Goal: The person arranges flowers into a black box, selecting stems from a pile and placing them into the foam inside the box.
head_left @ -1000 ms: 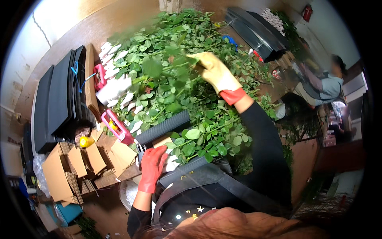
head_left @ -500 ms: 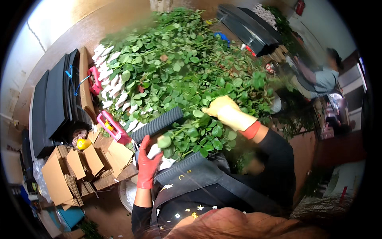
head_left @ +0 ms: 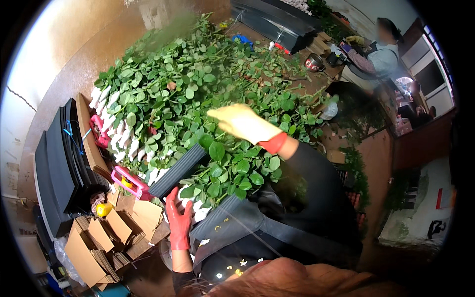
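Note:
Several leafy rose stems (head_left: 237, 171) lie between two ridged dark walls, the far wall (head_left: 179, 171) and the near wall (head_left: 217, 215). White-covered flower heads (head_left: 200, 213) show at their left end. My left hand (head_left: 180, 222), in a red rubber glove, stands there with thumb and fingers apart, against or just beside the white heads. My right hand (head_left: 247, 123), in a yellow glove with a red cuff, reaches left over the big leafy heap (head_left: 183, 84). Its fingers stretch out close together, and nothing shows in them.
Pink tape dispensers (head_left: 131, 183) stand left of the heap, near folded cardboard pieces (head_left: 106, 232) and a yellow roll (head_left: 104, 209). Stacked dark sheets (head_left: 57, 163) lean at the far left. A long black box (head_left: 277, 22) and a can (head_left: 313, 63) sit farther back. Another person (head_left: 381, 62) works at right.
My right hand has moved left across the leaves, its fingers straightening out. My left hand stays by the white heads, its fingers a little wider apart. The view has shifted.

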`<state>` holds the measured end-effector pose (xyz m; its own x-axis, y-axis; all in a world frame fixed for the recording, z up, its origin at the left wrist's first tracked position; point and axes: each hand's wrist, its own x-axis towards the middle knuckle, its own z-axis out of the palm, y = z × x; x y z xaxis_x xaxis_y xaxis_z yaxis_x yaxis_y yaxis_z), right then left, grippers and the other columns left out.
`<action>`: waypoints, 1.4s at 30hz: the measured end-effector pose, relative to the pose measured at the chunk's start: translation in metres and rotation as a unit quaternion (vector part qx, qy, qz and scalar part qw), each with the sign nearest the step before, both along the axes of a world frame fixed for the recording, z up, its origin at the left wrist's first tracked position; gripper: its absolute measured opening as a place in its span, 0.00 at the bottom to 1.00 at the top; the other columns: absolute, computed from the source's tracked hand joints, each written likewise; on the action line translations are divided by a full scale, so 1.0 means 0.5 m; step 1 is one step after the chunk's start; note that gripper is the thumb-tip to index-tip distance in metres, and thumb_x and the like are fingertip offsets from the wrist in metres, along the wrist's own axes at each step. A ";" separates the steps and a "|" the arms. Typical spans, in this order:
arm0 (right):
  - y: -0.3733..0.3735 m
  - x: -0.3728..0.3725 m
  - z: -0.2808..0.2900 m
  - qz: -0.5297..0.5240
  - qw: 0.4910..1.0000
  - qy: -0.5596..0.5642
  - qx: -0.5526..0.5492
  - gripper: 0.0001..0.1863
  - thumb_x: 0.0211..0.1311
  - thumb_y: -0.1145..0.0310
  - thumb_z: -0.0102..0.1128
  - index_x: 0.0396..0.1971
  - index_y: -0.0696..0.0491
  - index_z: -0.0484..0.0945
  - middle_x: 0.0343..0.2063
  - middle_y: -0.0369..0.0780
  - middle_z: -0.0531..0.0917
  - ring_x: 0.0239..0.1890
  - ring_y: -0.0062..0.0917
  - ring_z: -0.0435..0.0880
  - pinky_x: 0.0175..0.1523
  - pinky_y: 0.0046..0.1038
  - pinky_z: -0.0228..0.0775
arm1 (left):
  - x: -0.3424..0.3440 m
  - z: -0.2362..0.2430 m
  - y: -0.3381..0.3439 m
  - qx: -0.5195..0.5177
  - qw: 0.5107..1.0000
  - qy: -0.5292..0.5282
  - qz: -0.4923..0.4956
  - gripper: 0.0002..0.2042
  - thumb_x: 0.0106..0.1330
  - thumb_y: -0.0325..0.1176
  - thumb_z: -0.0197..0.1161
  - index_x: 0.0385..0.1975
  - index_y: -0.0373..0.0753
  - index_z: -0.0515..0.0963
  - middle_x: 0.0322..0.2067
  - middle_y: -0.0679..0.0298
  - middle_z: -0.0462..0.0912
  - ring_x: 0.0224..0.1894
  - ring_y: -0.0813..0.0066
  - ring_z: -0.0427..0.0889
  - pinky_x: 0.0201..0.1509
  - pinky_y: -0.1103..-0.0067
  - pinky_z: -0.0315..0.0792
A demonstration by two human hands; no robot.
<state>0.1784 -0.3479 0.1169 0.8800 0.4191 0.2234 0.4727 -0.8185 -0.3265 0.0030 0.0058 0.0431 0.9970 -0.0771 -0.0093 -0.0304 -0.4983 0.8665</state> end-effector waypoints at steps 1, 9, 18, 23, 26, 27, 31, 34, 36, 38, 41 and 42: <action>-0.004 0.022 -0.061 0.011 0.995 0.015 -0.101 0.18 0.70 0.67 0.60 0.58 0.43 0.83 0.37 0.46 0.88 0.38 0.43 0.89 0.46 0.42 0.83 | 0.004 -0.001 0.000 0.004 1.000 -0.002 -0.004 0.32 0.65 0.28 0.71 0.70 0.39 0.70 0.65 0.55 0.73 0.66 0.58 0.74 0.71 0.67 0.69; 0.067 0.054 0.050 -0.024 0.938 0.068 -0.338 0.12 0.77 0.65 0.56 0.53 0.41 0.87 0.38 0.36 0.91 0.48 0.32 0.89 0.54 0.34 0.81 | -0.003 0.002 0.015 0.049 0.999 0.008 -0.002 0.32 0.67 0.29 0.71 0.72 0.41 0.68 0.67 0.54 0.71 0.65 0.57 0.74 0.68 0.67 0.73; -0.244 0.208 0.002 -0.151 0.978 -0.124 -0.078 0.16 0.65 0.81 0.55 0.47 0.47 0.83 0.32 0.43 0.84 0.35 0.42 0.84 0.40 0.40 0.81 | 0.003 0.013 -0.002 0.025 0.999 0.045 -0.007 0.32 0.67 0.28 0.70 0.71 0.42 0.69 0.66 0.56 0.72 0.65 0.58 0.75 0.68 0.66 0.74; -0.156 0.133 0.096 -0.091 0.985 -0.131 0.071 0.13 0.65 0.84 0.54 0.41 0.49 0.80 0.29 0.42 0.83 0.31 0.34 0.84 0.32 0.34 0.78 | -0.001 0.003 0.004 0.024 0.999 0.027 0.002 0.32 0.66 0.28 0.71 0.71 0.41 0.69 0.66 0.55 0.72 0.64 0.58 0.75 0.68 0.66 0.75; -0.033 0.014 0.127 0.031 0.994 -0.054 0.088 0.24 0.61 0.86 0.58 0.50 0.42 0.85 0.30 0.39 0.85 0.32 0.31 0.88 0.29 0.32 0.78 | 0.001 0.006 0.005 0.045 0.999 0.023 0.001 0.32 0.66 0.27 0.71 0.70 0.40 0.70 0.65 0.54 0.73 0.65 0.56 0.74 0.69 0.66 0.73; -0.016 -0.015 0.101 0.082 0.984 -0.127 0.096 0.25 0.59 0.85 0.59 0.51 0.40 0.85 0.30 0.38 0.85 0.33 0.32 0.88 0.29 0.32 0.79 | 0.002 0.005 0.005 0.040 0.999 0.007 -0.006 0.31 0.66 0.30 0.72 0.70 0.40 0.70 0.65 0.52 0.73 0.66 0.54 0.74 0.69 0.64 0.72; 0.008 -0.068 0.071 0.139 0.972 -0.175 -0.072 0.17 0.62 0.78 0.60 0.45 0.39 0.85 0.25 0.37 0.82 0.25 0.31 0.83 0.28 0.32 0.75 | -0.006 -0.003 0.012 0.060 0.991 0.107 0.050 0.31 0.66 0.32 0.73 0.69 0.39 0.70 0.64 0.53 0.75 0.63 0.56 0.78 0.68 0.65 0.73; -0.108 0.006 0.016 0.041 0.993 -0.111 0.013 0.10 0.65 0.74 0.60 0.35 0.43 0.88 0.23 0.37 0.82 0.25 0.28 0.83 0.29 0.31 0.77 | 0.004 -0.018 0.013 0.021 0.999 0.029 0.008 0.32 0.65 0.29 0.73 0.70 0.42 0.70 0.63 0.56 0.76 0.64 0.58 0.77 0.69 0.66 0.73; -0.204 0.039 0.041 -0.025 0.981 -0.193 -0.025 0.15 0.62 0.79 0.58 0.42 0.47 0.89 0.28 0.39 0.86 0.28 0.31 0.84 0.33 0.36 0.77 | 0.006 0.004 0.000 0.006 0.999 0.031 0.006 0.32 0.65 0.27 0.72 0.70 0.42 0.70 0.64 0.56 0.74 0.64 0.59 0.76 0.69 0.66 0.72; -0.230 0.064 0.089 -0.034 0.960 -0.272 -0.057 0.15 0.58 0.77 0.60 0.42 0.47 0.88 0.30 0.40 0.85 0.36 0.36 0.84 0.43 0.37 0.78 | 0.005 0.004 0.001 0.007 1.000 0.030 0.003 0.32 0.66 0.28 0.72 0.71 0.41 0.69 0.65 0.55 0.72 0.64 0.58 0.75 0.68 0.66 0.73; -0.220 0.083 0.147 -0.080 0.946 -0.284 -0.135 0.13 0.57 0.73 0.62 0.40 0.46 0.88 0.31 0.38 0.84 0.38 0.35 0.84 0.46 0.36 0.78 | 0.001 -0.001 0.003 0.010 1.000 0.018 0.009 0.32 0.66 0.27 0.71 0.71 0.42 0.69 0.65 0.55 0.72 0.63 0.59 0.77 0.66 0.66 0.76; -0.219 0.091 0.162 -0.077 0.935 -0.304 -0.166 0.09 0.57 0.72 0.61 0.36 0.45 0.86 0.28 0.37 0.82 0.37 0.34 0.84 0.47 0.35 0.77 | -0.001 0.005 0.000 0.011 1.000 0.022 0.013 0.32 0.66 0.26 0.71 0.71 0.42 0.69 0.65 0.55 0.72 0.63 0.58 0.77 0.66 0.66 0.76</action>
<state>0.2238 -0.4573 0.1977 0.6880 0.4335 0.5820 0.3566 -0.9004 0.2491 0.0026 0.0057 0.0456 0.9972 -0.0513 -0.0539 0.0196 -0.5181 0.8551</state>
